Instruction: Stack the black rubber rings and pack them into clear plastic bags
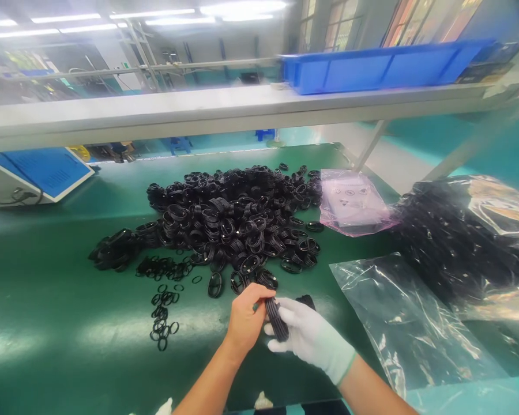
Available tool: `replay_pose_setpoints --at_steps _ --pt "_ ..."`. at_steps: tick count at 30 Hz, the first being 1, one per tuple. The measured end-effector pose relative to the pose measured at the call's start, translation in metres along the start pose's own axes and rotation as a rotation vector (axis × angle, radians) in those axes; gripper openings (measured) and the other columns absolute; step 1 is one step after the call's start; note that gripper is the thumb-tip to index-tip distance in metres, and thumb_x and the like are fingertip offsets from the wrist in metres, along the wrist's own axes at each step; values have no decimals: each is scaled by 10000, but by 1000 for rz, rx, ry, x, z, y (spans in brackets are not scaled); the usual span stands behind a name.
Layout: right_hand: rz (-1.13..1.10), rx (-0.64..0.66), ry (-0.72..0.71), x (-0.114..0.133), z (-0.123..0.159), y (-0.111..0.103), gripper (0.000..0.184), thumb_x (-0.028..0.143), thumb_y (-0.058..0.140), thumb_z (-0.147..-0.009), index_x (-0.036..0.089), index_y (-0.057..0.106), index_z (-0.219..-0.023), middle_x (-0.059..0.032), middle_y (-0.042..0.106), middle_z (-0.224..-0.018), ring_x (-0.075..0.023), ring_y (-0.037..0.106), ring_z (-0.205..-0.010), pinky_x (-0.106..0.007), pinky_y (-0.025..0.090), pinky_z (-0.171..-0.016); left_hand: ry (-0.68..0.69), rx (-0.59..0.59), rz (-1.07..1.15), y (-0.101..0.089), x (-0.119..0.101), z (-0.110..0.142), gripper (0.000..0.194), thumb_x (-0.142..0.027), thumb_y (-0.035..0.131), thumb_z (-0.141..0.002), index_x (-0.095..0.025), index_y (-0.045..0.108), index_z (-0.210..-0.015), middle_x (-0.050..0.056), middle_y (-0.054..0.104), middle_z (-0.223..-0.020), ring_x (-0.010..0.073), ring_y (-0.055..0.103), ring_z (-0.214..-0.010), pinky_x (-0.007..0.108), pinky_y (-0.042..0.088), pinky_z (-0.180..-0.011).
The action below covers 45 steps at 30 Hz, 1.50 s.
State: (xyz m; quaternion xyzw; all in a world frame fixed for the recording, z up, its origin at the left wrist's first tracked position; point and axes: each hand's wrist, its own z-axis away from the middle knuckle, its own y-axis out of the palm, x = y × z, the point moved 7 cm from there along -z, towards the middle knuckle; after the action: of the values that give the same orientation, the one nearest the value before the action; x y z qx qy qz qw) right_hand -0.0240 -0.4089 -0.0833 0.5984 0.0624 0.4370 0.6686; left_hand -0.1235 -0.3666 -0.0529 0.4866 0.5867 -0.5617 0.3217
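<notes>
My bare left hand (246, 317) and my white-gloved right hand (309, 337) meet low in the middle of the head view, over the green mat (47, 334). Both are closed on one coiled black cable bundle (277, 320), held upright between them. Just beyond my hands lies a big heap of coiled black cables (233, 219). Small black rubber bands (164, 305) are scattered left of my hands.
A clear plastic bag (406, 323) lies flat at the right, with a large bag of black cables (462, 242) behind it. A pink bag (354, 202) sits by the heap. A blue-topped device (38, 173) stands far left. A shelf with a blue bin (380, 66) runs overhead.
</notes>
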Motion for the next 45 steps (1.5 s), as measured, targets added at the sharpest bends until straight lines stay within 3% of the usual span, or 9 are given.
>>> replay_pose_setpoints --at_steps 7,15,20,24,28,35,38,41,45 --pt "-60 59 -21 2 0 12 181 239 467 -846 146 562 -968 -30 503 -858 -98 477 -722 -292 428 -659 11 -5 27 -3 0 -1 291 -32 474 -708 -231 629 -855 -10 585 -849 102 556 -797 221 456 -703" --pt "81 -17 -71 2 -1 2 199 246 528 -806 134 549 -970 -19 481 -796 -101 460 -700 -373 461 -696 -39 139 -20 1 -6 -4 305 -75 444 -748 -241 644 -909 7 606 -916 119 568 -865 255 463 -777" --pt "163 -36 -103 5 1 5 250 328 537 -790 128 561 -939 -30 487 -788 -123 485 -720 -363 474 -672 -55 102 -44 -1 -4 -5 278 -127 442 -762 -240 653 -905 15 620 -912 127 574 -865 269 464 -789" --pt "455 -307 -167 17 5 -4 386 390 580 -723 174 559 -1042 -40 515 -776 -165 503 -691 -433 493 -648 -236 178 -1 1 9 -1 284 -205 430 -785 -223 624 -991 31 632 -945 125 579 -806 254 478 -712" --pt "821 -612 -393 35 17 -13 356 382 620 -673 260 629 -1008 -69 567 -970 -255 502 -940 -438 379 -910 -408 201 -59 0 19 9 353 -305 472 -781 -220 546 -1115 33 651 -864 118 561 -620 221 436 -524" --pt "426 -255 -71 8 9 -11 608 411 636 -684 223 429 -1224 -117 482 -1196 -253 460 -1092 -437 423 -856 -344 38 -74 3 14 13 252 -206 431 -764 -252 638 -899 -24 638 -666 116 569 -570 221 455 -531" --pt "346 -83 -33 3 8 4 610 336 665 -676 244 409 -1222 -102 433 -1252 -248 460 -1099 -449 432 -847 -314 15 -34 7 9 13 237 -210 448 -754 -246 645 -881 -7 651 -778 121 588 -647 230 476 -575" --pt "346 -128 -54 0 6 3 613 315 677 -665 229 403 -1206 -96 480 -1183 -235 500 -1040 -451 454 -821 -336 -34 -1 4 7 16 221 -225 471 -748 -230 624 -908 13 632 -856 123 586 -683 246 480 -613" --pt "370 -264 -15 -6 1 -14 719 341 730 -596 212 358 -1196 -101 505 -1105 -246 536 -978 -461 479 -781 -552 16 239 8 15 27 124 -278 517 -729 -171 559 -777 -16 565 -652 99 531 -549 225 441 -521"
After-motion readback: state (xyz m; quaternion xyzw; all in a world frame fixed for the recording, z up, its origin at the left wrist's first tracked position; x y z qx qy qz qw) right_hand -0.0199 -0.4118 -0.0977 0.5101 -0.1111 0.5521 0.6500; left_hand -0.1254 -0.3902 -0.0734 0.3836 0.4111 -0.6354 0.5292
